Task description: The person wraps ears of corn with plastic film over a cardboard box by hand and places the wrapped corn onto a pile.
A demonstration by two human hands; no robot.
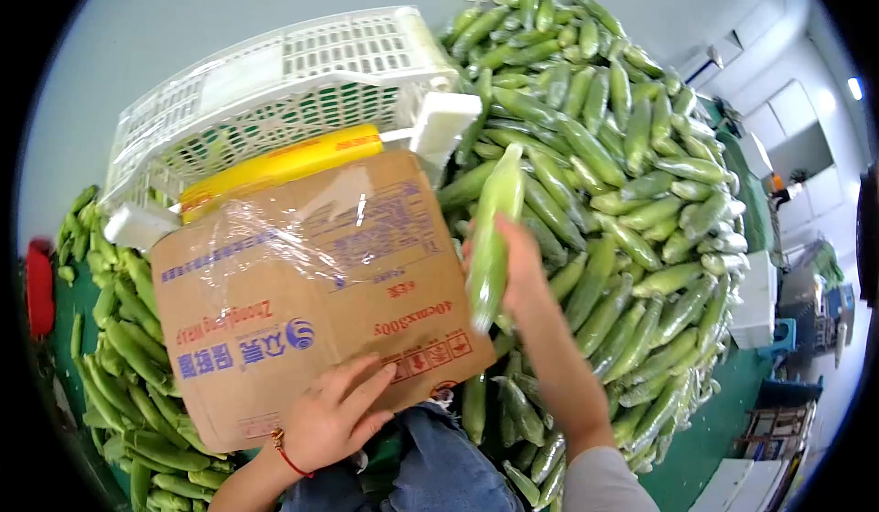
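My right hand [524, 269] is wrapped around a pale green ear of corn [495, 237] in its husk, covered in shiny clear film. The ear is held nearly upright beside the right edge of a cardboard box [366, 306]. On the near part of the box's printed face, my left hand [337, 413] lies with its fingers stretched out, gripping nothing. Clear tape and plastic film stretch over the far part of the box. Right of the box rises a large pile of film-wrapped corn ears [632, 191].
Behind the box stands a white plastic crate [275, 63] on its side, with a yellow wrap dispenser [279, 166] at its front. Corn ears without visible film [137, 356] are heaped at left. A red object [39, 288] sits at far left; a blue stool [780, 336] is at right.
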